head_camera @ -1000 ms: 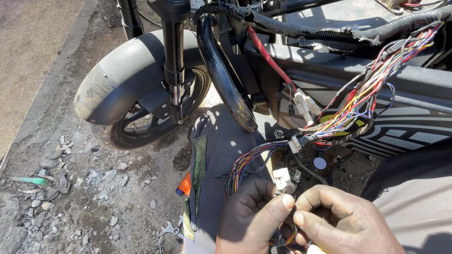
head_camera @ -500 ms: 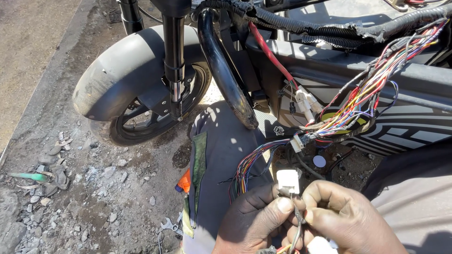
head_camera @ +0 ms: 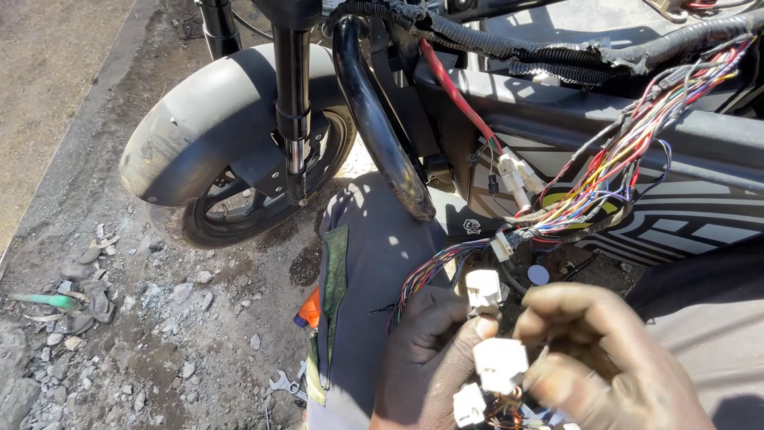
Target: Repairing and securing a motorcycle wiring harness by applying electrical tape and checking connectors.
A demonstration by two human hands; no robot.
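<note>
White moulded-plastic connector blocks, three in a cluster, blocky and square-edged: the upper connector (head_camera: 483, 288) stands just above the left hand (head_camera: 426, 358), the middle connector (head_camera: 500, 364) sits between both hands, and the lower connector (head_camera: 469, 404) lies at the bottom edge below it. Left hand: grip curled shut, thumb pressed against the middle connector, the upper one rising from its fingertips. Right hand (head_camera: 601, 362): fingers folded close, pinching the middle connector from its other side; how tightly, cannot tell. Taking the middle connector as landmark: thin multicoloured wires (head_camera: 434, 267), a stranded bundle, arc up and left of it; a thicker harness (head_camera: 629, 155) of red, yellow, blue and purple insulated strands fans up and to its right, ending at a black corrugated sleeve (head_camera: 509, 52). Glossy black curved frame tube (head_camera: 374, 119), well above. Matte grey rounded mudguard (head_camera: 215, 119) over a black rubber tyre and spoked wheel (head_camera: 239, 211), far up and left. Red cable (head_camera: 458, 95), above. Dark body panel with pale striped graphics (head_camera: 676, 227), up and right. Grey cloth trouser leg (head_camera: 374, 263) with green and orange trim, left of it. Small steel spanner (head_camera: 284, 384) on gritty, stone-strewn ground (head_camera: 143, 334), further left.
</note>
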